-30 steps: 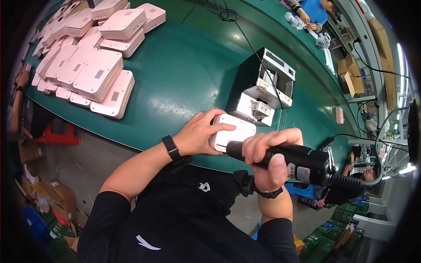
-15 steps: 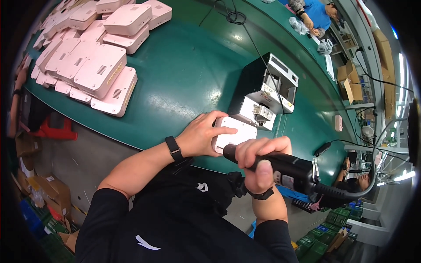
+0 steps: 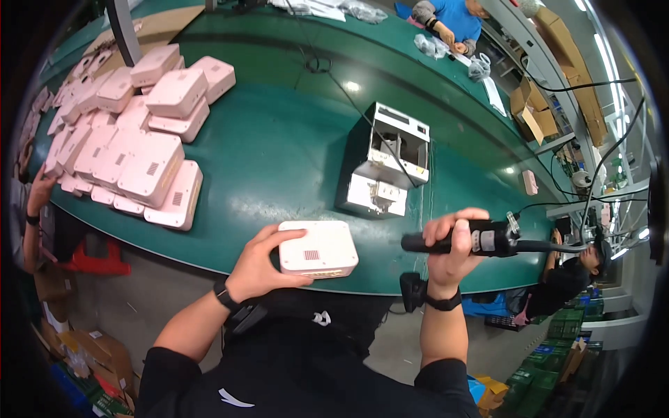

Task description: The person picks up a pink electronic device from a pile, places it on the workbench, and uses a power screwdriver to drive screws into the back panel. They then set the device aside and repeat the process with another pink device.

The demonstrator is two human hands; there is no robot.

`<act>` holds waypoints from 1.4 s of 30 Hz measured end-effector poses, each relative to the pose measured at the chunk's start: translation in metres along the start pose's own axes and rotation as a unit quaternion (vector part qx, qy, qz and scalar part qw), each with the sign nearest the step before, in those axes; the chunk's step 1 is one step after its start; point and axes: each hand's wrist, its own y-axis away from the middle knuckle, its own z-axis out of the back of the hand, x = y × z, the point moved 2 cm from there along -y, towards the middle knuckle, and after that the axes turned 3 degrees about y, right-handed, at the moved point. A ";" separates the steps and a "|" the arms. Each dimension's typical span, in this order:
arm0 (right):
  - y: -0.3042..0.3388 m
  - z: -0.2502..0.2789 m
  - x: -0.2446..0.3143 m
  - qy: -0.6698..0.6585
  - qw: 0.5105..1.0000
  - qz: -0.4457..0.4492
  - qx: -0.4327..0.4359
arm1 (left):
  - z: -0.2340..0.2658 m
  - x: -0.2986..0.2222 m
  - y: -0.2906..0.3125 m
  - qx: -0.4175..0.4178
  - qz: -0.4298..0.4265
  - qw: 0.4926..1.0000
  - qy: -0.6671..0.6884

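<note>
My left hand grips the left side of a white plastic box with a small vent grille and a row of ports along its near side. The box is at the table's near edge. My right hand, wrapped round a black electric screwdriver, is to the right of the box and apart from it. The screwdriver lies level with its dark nose pointing left; its thin tip is blurred. Behind the box stands a black and silver screw feeder, touched by neither hand.
Many similar white boxes are heaped on the green table at the left. A black cable hangs across the screw feeder. Co-workers are at the far side, the left edge and the right. A cardboard carton stands far right.
The screwdriver has come away from the box and moved right with my right hand. My left hand and the box have shifted left, and the box has turned. The view has swung too.
</note>
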 end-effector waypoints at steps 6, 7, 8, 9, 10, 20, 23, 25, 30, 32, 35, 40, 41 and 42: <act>0.047 0.058 -0.034 0.017 0.991 -0.074 -0.114 | 0.033 0.004 0.002 -0.027 0.367 0.809 0.459; 0.056 0.065 -0.035 0.023 0.988 -0.075 -0.132 | 0.035 0.009 -0.002 -0.014 0.391 0.783 0.484; 0.064 0.071 -0.036 0.029 0.986 -0.076 -0.149 | 0.037 0.013 -0.007 0.000 0.413 0.756 0.507; 0.070 0.074 -0.037 0.015 0.986 -0.069 -0.149 | 0.037 0.018 -0.015 -0.005 0.406 0.766 0.499; 0.076 0.076 -0.033 0.007 0.987 -0.052 -0.149 | 0.035 0.024 -0.024 -0.022 0.401 0.785 0.472; 0.064 0.076 -0.036 0.030 0.992 -0.048 -0.117 | 0.013 0.034 -0.155 -0.142 0.098 0.939 0.297; 0.070 0.078 -0.034 0.017 0.989 -0.037 -0.145 | 0.027 -0.004 -0.131 -0.150 0.019 0.982 0.109; 0.073 0.084 -0.032 -0.008 0.985 -0.045 -0.164 | 0.043 -0.023 -0.099 -0.127 -0.025 0.982 -0.136; 0.077 0.096 -0.033 -0.055 0.978 -0.034 -0.199 | 0.101 -0.034 -0.024 -0.271 -0.058 0.843 -0.461; 0.075 0.099 -0.036 -0.058 0.979 -0.025 -0.195 | 0.125 -0.034 -0.006 -0.300 0.007 0.804 -0.514; 0.069 0.099 -0.037 -0.050 0.983 -0.038 -0.174 | 0.151 -0.023 0.014 -0.311 0.093 0.773 -0.545; 0.066 0.097 -0.038 -0.028 0.981 -0.072 -0.175 | 0.168 0.009 0.025 -0.272 0.108 0.798 -0.528; 0.070 0.096 -0.037 -0.035 0.983 -0.065 -0.171 | 0.168 0.012 0.026 -0.274 0.094 0.794 -0.535; 0.072 0.096 -0.036 -0.042 0.983 -0.057 -0.168 | 0.167 0.016 0.027 -0.264 0.087 0.801 -0.530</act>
